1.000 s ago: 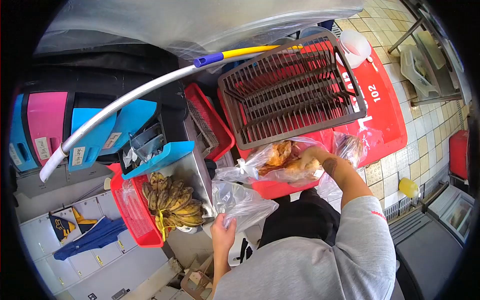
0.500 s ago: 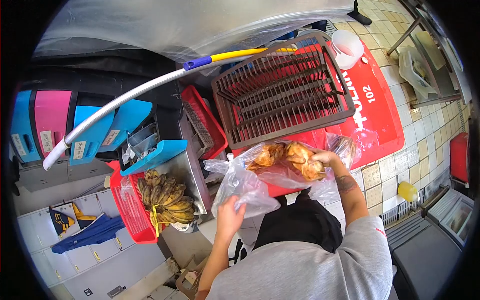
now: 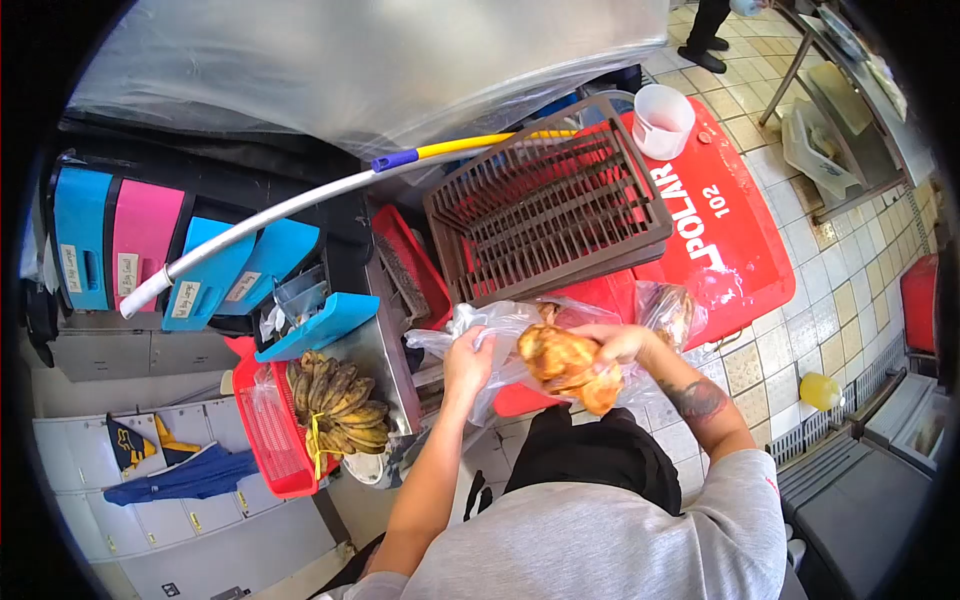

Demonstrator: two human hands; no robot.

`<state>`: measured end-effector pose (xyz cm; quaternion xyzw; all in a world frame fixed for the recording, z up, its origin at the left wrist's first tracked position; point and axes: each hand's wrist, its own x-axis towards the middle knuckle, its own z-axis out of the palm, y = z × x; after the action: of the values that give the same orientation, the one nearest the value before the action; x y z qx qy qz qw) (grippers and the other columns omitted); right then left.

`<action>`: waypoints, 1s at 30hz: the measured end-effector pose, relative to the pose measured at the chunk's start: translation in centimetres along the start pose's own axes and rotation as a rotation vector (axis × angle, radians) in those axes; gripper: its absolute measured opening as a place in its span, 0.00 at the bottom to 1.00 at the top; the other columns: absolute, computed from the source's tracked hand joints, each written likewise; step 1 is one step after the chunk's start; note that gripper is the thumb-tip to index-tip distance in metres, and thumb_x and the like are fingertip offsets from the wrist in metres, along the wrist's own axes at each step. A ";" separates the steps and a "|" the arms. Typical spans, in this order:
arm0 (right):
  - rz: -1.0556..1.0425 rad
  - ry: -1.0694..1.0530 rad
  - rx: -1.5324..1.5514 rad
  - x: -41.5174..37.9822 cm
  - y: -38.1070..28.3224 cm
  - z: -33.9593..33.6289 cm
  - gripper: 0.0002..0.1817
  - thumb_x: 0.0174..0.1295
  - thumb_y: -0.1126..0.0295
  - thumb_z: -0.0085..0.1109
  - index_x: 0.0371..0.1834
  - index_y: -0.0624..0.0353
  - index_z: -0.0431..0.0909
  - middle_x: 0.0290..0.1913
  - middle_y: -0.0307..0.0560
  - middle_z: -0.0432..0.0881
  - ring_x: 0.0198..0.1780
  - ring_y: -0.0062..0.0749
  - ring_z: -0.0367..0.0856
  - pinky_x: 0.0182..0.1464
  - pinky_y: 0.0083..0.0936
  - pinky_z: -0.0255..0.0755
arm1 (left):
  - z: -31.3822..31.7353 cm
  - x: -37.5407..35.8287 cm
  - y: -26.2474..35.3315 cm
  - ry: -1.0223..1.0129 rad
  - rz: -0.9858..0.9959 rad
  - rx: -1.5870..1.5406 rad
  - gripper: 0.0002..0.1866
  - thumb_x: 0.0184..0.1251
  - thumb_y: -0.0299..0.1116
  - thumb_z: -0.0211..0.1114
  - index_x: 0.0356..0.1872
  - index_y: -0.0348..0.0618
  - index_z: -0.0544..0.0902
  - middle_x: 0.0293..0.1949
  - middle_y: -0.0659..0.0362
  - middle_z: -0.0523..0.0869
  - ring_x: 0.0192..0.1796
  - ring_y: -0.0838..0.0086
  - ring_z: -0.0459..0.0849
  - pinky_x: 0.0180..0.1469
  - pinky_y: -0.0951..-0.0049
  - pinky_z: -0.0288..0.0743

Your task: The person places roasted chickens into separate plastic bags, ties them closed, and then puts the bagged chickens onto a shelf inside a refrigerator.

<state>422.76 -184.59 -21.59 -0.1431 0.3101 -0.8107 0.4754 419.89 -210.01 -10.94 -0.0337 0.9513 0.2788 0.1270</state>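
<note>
My right hand [image 3: 620, 342] grips a golden-brown roast chicken [image 3: 568, 366], lifted in front of my body at the edge of the red cooler lid [image 3: 725, 255]. The fingers of my left hand [image 3: 468, 366] are pinched on a clear plastic bag [image 3: 505, 318], just left of the chicken. Part of another browned piece shows behind the chicken, at the bag. To the right of my right hand lies a second clear bag [image 3: 672, 312] with browned food inside.
On the cooler stand a brown slatted rack [image 3: 550, 200] and a white tub [image 3: 663, 122]. Bananas [image 3: 340, 405] sit by a red basket [image 3: 268, 430] at left. A white pole [image 3: 270, 213] crosses above blue and pink bins. Another person's legs [image 3: 706, 35] show at the top right.
My right hand has brought the chicken left and toward me, out of the bag. The left hand has moved up and away from my body with the bag.
</note>
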 end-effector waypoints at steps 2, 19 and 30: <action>-0.028 0.119 -0.066 0.2 1.3 0.9 0.39 0.44 0.72 0.66 0.63 0.65 0.60 0.46 0.44 0.77 0.45 0.22 0.77 0.46 0.22 0.74 | 0.3 0.2 0.4 -0.024 0.051 -0.034 0.17 0.62 0.42 0.58 0.45 0.41 0.81 0.38 0.44 0.84 0.45 0.53 0.83 0.46 0.63 0.74; -0.251 0.390 0.664 -0.1 4.6 3.1 0.26 0.55 0.61 0.57 0.55 0.64 0.70 0.48 0.51 0.79 0.46 0.37 0.81 0.51 0.34 0.76 | -1.2 -6.1 9.8 0.038 0.706 0.099 0.17 0.51 0.29 0.67 0.43 0.36 0.77 0.36 0.50 0.78 0.42 0.54 0.76 0.47 0.60 0.70; -0.681 0.545 0.807 -2.2 2.1 4.0 0.30 0.55 0.51 0.57 0.56 0.60 0.69 0.54 0.49 0.77 0.54 0.39 0.76 0.58 0.39 0.70 | 3.1 -5.6 8.1 -0.145 0.581 -0.210 0.09 0.63 0.28 0.58 0.27 0.35 0.71 0.24 0.49 0.75 0.28 0.57 0.78 0.30 0.62 0.68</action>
<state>427.42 -184.95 -19.69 0.1705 0.0249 -0.9790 0.1085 424.84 -201.55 -7.76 0.2465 0.8757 0.4016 0.1053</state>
